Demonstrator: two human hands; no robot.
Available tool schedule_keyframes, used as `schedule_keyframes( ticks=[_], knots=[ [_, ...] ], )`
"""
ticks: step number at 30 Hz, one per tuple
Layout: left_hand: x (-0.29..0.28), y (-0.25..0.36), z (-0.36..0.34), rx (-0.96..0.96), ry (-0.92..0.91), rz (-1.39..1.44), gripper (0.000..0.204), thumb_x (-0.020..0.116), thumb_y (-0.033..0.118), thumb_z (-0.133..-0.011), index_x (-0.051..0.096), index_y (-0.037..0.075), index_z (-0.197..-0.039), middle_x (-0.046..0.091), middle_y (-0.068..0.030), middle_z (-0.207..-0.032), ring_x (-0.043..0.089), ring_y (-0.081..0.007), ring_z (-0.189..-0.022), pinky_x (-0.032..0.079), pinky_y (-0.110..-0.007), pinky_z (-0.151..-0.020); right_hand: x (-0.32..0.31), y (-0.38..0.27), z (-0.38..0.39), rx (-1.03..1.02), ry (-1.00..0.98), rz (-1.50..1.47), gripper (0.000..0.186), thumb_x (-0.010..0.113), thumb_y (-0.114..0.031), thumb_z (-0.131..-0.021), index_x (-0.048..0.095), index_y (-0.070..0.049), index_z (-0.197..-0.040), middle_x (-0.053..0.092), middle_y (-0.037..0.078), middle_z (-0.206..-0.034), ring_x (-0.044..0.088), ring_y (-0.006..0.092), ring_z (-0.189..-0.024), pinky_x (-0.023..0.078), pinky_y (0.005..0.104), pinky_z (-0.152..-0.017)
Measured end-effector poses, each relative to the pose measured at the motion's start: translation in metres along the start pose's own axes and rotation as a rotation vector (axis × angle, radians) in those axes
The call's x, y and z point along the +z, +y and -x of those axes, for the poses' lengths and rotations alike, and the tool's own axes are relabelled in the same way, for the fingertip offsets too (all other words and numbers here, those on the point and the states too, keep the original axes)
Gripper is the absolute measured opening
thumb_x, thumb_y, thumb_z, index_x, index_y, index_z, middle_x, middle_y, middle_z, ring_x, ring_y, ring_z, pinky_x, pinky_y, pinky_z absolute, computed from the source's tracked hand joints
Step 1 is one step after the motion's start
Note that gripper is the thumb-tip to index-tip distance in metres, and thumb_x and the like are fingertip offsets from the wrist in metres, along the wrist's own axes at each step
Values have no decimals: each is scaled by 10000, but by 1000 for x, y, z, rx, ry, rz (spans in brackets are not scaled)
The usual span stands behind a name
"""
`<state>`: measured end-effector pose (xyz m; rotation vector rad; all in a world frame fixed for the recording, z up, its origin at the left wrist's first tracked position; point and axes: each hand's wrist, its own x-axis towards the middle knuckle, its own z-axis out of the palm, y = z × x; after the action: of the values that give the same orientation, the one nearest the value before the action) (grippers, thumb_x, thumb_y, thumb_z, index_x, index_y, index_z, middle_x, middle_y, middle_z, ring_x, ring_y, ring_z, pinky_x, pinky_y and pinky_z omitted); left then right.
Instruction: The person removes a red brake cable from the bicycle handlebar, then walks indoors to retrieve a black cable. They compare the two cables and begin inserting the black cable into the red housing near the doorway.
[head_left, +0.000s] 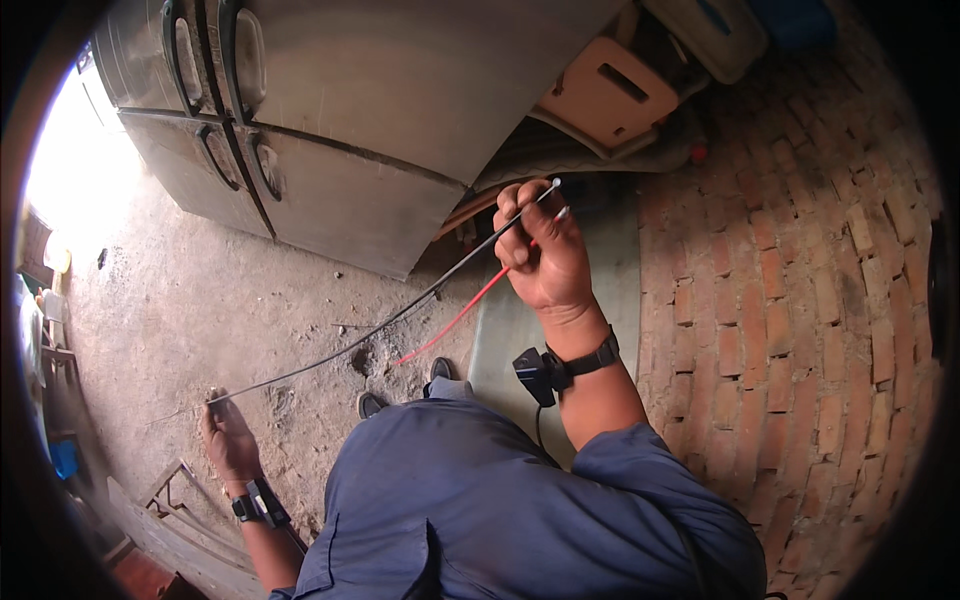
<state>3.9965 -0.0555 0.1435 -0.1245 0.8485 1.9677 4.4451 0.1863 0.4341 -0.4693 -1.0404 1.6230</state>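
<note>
My right hand (540,255) is raised in front of me, closed around two thin wires near their bare ends. One is a black wire (380,325) that runs down and to the left to my left hand (228,435), which pinches its far end low near the dirt floor. The other is a red wire (465,310); it hangs from my right fist and ends loose above my shoes. Both wrists wear a black strap with a small device.
A grey metal cabinet (400,110) with dark handles lies on the dirt floor ahead. A brick wall (800,280) stands on the right, with a grey slab (610,290) against it. An orange plastic stool (610,95) lies behind. Metal scraps (175,495) sit at lower left.
</note>
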Motion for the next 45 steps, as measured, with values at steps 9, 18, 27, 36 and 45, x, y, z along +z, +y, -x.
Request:
schedule_keyframes(
  ticks=[9,18,27,36,45],
  knots=[
    [28,-81,27,-230,154,-104,391,525,259,-1033,506,-30,-1297,534,-148,-1376,520,-231,-1272,450,-316,-1041,-5,-1,-20,16,77,-159,315,593,-407,-989,578,-96,-946,553,16,-861,463,77,-642,314,198,-495],
    [50,-94,28,-281,271,-134,178,531,169,-1022,611,19,-1074,674,-87,-1102,628,-220,-1125,526,-302,-950,5,2,-28,4,-8,-136,375,576,-498,-966,548,-139,-863,392,-36,-694,319,91,-599,251,236,-500],
    [21,-100,22,-409,181,-28,212,508,238,-1035,610,57,-1077,658,-57,-1102,603,-200,-1051,459,-323,-996,28,2,-22,46,40,-234,423,508,-547,-981,584,-151,-852,278,-45,-597,271,94,-559,234,253,-496],
    [47,-97,43,-362,107,-19,141,490,160,-1029,526,39,-1090,624,-142,-1117,602,-297,-1132,465,-457,-1032,54,-20,-14,11,-61,-358,342,482,-360,-1036,574,-90,-847,309,-28,-594,270,105,-557,227,261,-479],
    [67,-88,51,-276,94,111,154,448,173,-1059,508,37,-1101,632,-136,-1132,641,-262,-1040,542,-402,-956,27,-23,5,1,-11,-298,414,393,-379,-1072,554,-77,-839,313,-20,-575,251,104,-534,204,255,-444]
  ],
)
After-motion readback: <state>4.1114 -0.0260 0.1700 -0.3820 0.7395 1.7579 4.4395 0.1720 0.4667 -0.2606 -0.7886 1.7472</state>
